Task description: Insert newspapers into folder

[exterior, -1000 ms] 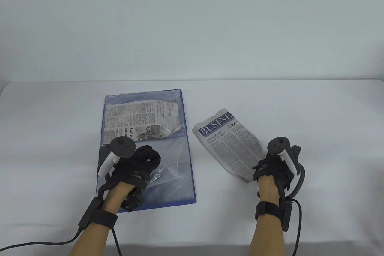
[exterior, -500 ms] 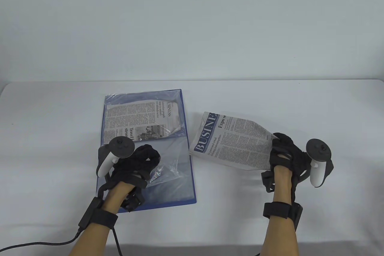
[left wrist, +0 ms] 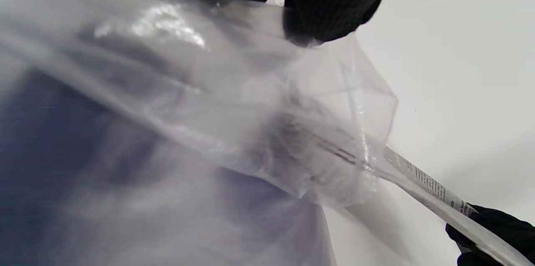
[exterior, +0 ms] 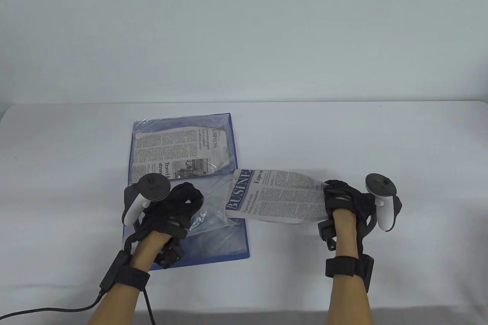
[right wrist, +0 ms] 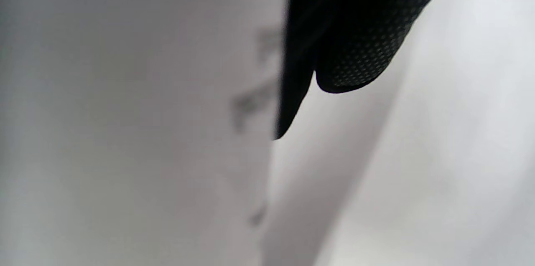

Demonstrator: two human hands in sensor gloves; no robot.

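— How does the left hand point(exterior: 167, 210) sit?
— Low on the surface, its fingers point(left wrist: 330, 15) curled and pinching thin plastic, tracker on its back, forearm coming in from the near edge.
— And the right hand point(exterior: 345, 203)?
— Further right, fingers point(right wrist: 359, 40) closed on paper, tracker tipped outward, wrist strapped.

Surface: white, smooth tabletop point(exterior: 400, 138) spanning the full width of the table view.
Backdrop: plain pale grey wall point(exterior: 244, 28) rising behind the tabletop's far edge.
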